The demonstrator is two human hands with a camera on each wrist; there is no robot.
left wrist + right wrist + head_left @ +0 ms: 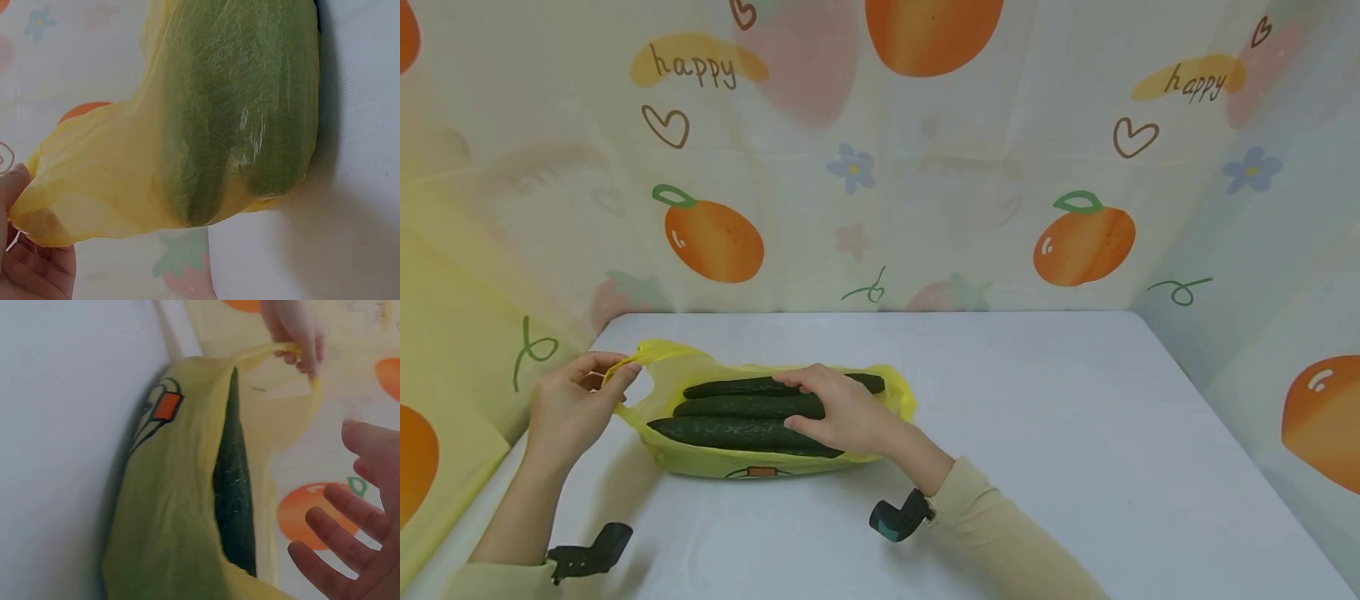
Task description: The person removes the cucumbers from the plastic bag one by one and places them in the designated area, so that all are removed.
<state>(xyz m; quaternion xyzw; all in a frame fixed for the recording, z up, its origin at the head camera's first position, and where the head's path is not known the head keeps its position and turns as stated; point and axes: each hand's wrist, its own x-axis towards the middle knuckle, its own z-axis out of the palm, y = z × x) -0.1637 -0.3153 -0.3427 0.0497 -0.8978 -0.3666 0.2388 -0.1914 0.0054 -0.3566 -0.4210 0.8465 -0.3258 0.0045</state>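
A yellow plastic bag (760,462) lies on the white table (1037,400) with three dark green cucumbers (737,408) side by side in its open mouth. My left hand (602,379) pinches the bag's handle (640,354) at the left end and holds it lifted. My right hand (808,404) lies over the cucumbers' right part, fingers fairly straight. The left wrist view shows the cucumbers (237,112) through the bag's film (112,187), with my left hand (25,262) at its corner. In the right wrist view my right hand (350,550) is spread beside a cucumber (234,487) in the bag (169,506).
Fruit-print curtains (880,167) wall the table at the back, left and right. The table's right half lies bare white. Wrist cameras sit on my left forearm (587,554) and my right forearm (898,517).
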